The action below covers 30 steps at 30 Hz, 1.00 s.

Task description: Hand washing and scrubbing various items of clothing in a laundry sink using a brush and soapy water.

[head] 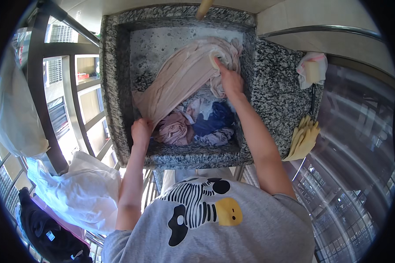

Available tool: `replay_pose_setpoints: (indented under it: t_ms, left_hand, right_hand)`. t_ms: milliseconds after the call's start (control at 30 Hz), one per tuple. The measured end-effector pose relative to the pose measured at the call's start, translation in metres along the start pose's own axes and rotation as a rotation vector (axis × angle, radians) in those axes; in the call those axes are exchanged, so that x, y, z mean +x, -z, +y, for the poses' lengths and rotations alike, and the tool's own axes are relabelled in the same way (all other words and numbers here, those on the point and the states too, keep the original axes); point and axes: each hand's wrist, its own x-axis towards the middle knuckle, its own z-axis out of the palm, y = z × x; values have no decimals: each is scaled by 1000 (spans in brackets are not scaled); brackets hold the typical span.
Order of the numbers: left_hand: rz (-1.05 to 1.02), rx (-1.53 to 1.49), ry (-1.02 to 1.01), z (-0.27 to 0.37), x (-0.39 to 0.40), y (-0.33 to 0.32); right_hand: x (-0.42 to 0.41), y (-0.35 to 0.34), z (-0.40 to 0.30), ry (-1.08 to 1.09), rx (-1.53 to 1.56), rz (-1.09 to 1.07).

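Note:
A wet beige-pink cloth garment [181, 74] stretches diagonally across the soapy basin of a speckled granite sink [197, 159]. At its lower left end my left hand [141, 130] is closed on the fabric. My right hand [229, 79] holds a pale bar, which looks like soap [214, 60], against the garment's upper right part. Below the stretched fabric, near the front wall, lie a bunched pink cloth [174, 130], a dark blue cloth [214, 120] and a patterned grey cloth [217, 137].
On the granite counter [276, 82] at the right, a pale block [312, 71] rests on a plastic wrapper, with yellowish rubber gloves [303, 138] at the edge. A wooden rod end [204, 9] projects over the sink's back rim. White fabric [82, 190] and black clothing [49, 227] hang at lower left.

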Motion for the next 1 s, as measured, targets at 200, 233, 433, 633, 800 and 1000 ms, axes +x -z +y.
replay_pose_setpoints:
  t_ms: [200,233,433,633,800,1000]
  left_hand:
    - [-52,98,-21,18,-5,-2]
    - [-79,120,-17,9,-10,-4]
    - [-199,478,-158,13,25,-21]
    - [393,103,-248,132,180,-18]
    - [-13,-128,-75,157,228,-30]
    - [-30,-1122,92,88,128,62]
  right_hand:
    - [-122,-131,-109,626,46,215]
    - [-104,-108,-106,633,50,213]
    - [40,-19,-1,99,469,259]
    - [-28,11,-6,-162,968,-134]
    - [-61,24,-13,-433,1424,-292]
    - [-68,-9,-7,-300,1189,106]
